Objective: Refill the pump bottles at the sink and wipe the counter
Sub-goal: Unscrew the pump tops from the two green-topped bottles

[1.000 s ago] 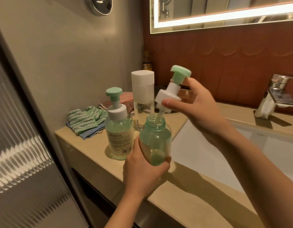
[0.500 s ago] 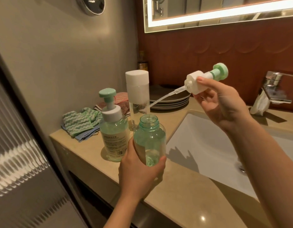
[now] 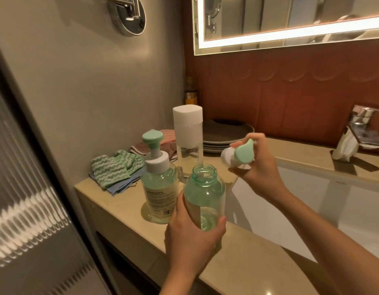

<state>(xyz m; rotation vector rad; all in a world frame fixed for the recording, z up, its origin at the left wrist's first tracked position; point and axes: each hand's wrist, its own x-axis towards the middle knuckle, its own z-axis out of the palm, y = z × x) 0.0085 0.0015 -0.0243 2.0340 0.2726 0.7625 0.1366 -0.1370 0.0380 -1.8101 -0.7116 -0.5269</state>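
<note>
My left hand (image 3: 193, 237) grips an open green pump bottle (image 3: 203, 194) from below, above the counter's front edge; a little liquid sits at its bottom. My right hand (image 3: 261, 165) holds the removed pump head (image 3: 239, 155), white with a green top, just right of the bottle's mouth, above the sink's left edge. A second green pump bottle (image 3: 158, 186), its pump on, stands on the beige counter (image 3: 124, 207) to the left. A tall clear bottle with a white cap (image 3: 187, 137) stands behind them.
Folded green, blue and striped cloths (image 3: 115, 170) lie at the counter's back left. Dark plates (image 3: 224, 135) are stacked by the wall. The white sink (image 3: 312, 201) fills the right, with a chrome faucet (image 3: 358, 133) behind it. A small amber bottle (image 3: 190, 95) stands in the corner.
My right hand pulled the pump head out of the open bottle, swung it right, then brought it lower and closer to the bottle's mouth. The left hand kept its grip on the bottle.
</note>
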